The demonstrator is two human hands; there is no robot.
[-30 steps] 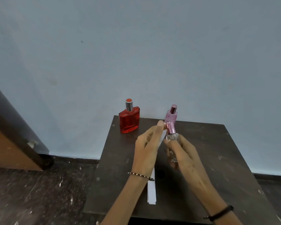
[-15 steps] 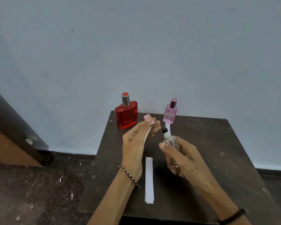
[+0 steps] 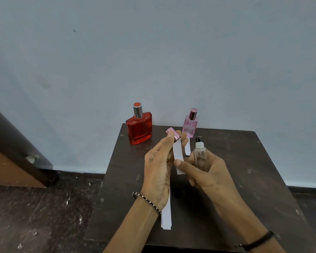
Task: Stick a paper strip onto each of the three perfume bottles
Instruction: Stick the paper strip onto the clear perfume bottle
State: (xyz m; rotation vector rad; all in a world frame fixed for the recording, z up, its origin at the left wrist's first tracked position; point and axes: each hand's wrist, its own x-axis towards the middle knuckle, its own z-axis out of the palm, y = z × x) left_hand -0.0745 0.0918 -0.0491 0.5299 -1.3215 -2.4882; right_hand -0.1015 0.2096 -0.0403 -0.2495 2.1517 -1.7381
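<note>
My right hand grips a small clear perfume bottle with its cap off and the black sprayer bare. My left hand pinches the pink cap together with a white paper strip that hangs down between both hands. A red perfume bottle stands at the table's back left. A pink perfume bottle stands at the back middle, with a white strip hanging in front of it. More paper strips lie on the table under my left wrist.
The small dark wooden table stands against a pale blue wall. A brown door edge is at the left. The dark speckled floor lies beside the table.
The pink cap came off the clear bottle and went left in my left hand. That hand now also holds a paper strip up between the hands.
</note>
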